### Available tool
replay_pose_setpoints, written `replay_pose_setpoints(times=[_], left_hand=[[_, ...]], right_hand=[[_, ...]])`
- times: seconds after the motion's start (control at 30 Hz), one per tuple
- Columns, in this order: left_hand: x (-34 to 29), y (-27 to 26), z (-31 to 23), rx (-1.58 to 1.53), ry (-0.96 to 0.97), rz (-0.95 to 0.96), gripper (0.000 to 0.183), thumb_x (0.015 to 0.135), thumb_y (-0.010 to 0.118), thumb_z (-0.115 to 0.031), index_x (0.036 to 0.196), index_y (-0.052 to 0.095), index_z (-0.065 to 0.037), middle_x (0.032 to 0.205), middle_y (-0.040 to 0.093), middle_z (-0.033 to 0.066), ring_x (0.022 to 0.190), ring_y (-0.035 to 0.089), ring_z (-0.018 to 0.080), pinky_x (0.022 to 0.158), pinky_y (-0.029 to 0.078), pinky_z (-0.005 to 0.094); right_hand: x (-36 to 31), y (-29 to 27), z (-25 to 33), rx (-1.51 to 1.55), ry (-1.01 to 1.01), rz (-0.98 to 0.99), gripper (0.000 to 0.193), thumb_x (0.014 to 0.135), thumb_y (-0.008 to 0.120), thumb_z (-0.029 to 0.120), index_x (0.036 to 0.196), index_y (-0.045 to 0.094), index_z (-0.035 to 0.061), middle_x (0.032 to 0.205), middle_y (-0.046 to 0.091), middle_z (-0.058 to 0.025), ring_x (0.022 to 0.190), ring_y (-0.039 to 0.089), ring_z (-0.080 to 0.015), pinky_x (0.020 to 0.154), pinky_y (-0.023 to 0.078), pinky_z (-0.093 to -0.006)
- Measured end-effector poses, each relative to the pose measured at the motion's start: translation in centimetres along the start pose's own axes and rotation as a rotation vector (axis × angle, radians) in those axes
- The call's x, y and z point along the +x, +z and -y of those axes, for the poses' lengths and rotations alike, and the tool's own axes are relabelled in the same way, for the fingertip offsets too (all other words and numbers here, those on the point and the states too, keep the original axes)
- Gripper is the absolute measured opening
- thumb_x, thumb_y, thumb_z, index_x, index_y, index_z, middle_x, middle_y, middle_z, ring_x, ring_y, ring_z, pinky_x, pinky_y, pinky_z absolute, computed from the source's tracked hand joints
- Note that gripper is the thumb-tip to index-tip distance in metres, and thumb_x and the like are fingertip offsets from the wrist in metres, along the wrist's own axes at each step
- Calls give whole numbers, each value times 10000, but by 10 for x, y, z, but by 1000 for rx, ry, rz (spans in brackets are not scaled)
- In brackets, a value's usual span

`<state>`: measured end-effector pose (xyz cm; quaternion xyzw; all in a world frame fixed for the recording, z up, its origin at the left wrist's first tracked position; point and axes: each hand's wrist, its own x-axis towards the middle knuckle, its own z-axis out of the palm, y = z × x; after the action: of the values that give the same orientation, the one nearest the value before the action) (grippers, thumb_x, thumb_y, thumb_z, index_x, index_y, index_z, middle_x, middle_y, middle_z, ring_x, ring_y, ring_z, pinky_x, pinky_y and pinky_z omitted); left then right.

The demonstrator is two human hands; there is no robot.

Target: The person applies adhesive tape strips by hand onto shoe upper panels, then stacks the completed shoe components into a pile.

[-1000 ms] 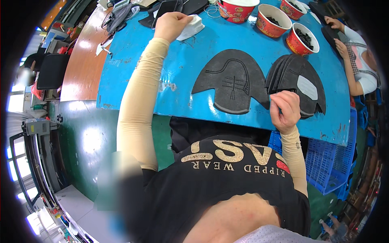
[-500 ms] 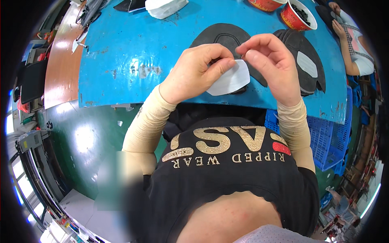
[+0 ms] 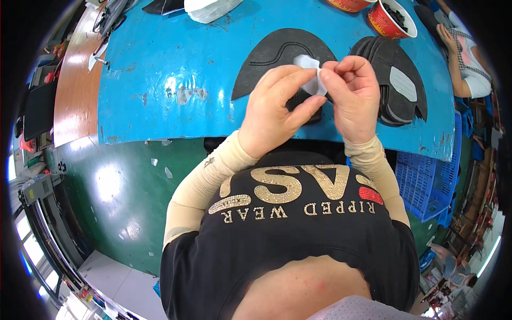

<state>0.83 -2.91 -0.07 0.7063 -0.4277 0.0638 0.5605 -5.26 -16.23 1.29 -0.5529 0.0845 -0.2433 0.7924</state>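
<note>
A small white paper-like patch (image 3: 306, 62), bent and partly hidden by fingers, is held up over a black curved foam-like piece (image 3: 266, 56) with a raised curved line on it. My left hand (image 3: 274, 109) has its index finger and thumb at opposite edges of the patch. The thumb and curled fingers of my right hand (image 3: 354, 96) pinch the patch's right edge. Right of that hand lies a stack of similar black pieces (image 3: 410, 109), with a white patch (image 3: 402, 84) flat on top.
A blue-covered table (image 3: 160, 58) carries everything. Two red-and-white tubs (image 3: 386, 22) stand at the far right, one holding small black bits. A white bundle (image 3: 213, 8) lies at the far edge. Blue crates (image 3: 426, 184) sit below right. Another person (image 3: 464, 58) is at the right.
Both hands have drawn together around the patch, which was flat and is now bent and turned. My right hand has closed on its edge. More of the black piece underneath shows.
</note>
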Motion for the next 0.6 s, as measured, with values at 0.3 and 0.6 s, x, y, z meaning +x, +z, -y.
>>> replay_pose_setpoints(times=[0.3, 0.6], left_hand=[[0, 9, 4, -303, -212, -42, 234, 754, 673, -79, 975, 642, -10, 902, 613, 99, 796, 603, 196, 688, 486, 284], [-1, 9, 4, -353, -410, -48, 129, 815, 620, -81, 906, 666, -2, 866, 635, 92, 775, 601, 158, 683, 477, 263]], right_hand=[[-3, -8, -6, 196, 152, 47, 185, 832, 605, -11, 961, 476, 21, 922, 609, -89, 836, 597, -122, 769, 504, -242], [-7, -11, -8, 137, 123, 86, 151, 851, 570, -13, 971, 480, 10, 928, 612, -94, 856, 603, -135, 792, 508, -255]])
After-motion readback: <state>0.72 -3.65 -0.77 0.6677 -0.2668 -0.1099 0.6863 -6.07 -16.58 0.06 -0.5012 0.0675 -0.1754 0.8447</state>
